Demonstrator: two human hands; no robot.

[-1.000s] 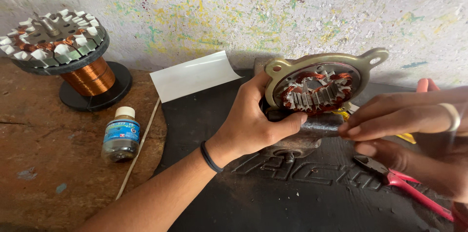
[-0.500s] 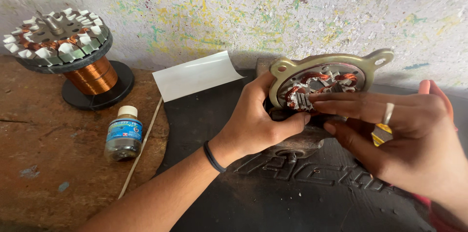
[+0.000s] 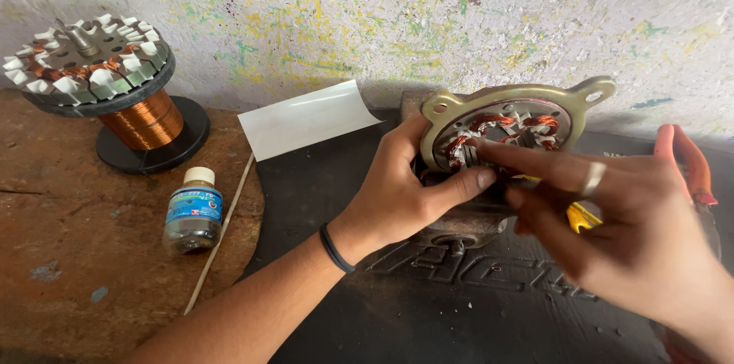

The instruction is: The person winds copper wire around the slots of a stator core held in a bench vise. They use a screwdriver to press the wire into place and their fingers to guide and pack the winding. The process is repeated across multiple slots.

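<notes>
Gripping the round brass-coloured motor stator (image 3: 511,128) with copper windings, left hand (image 3: 405,192) fingers wrap its rim; right hand (image 3: 612,219) fingertips apparently pinch inside, partly blurred.

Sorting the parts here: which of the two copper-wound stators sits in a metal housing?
The one held by the left hand: stator in a brass-coloured housing; the other rests bare on the spool.

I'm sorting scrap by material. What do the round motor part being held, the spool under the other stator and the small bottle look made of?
Motor part: dull brassy-grey cast metal ring, reddish copper windings inside. Spool: shiny copper-coloured wire on a black base. Bottle: clear, probably plastic, pale cap.
</notes>
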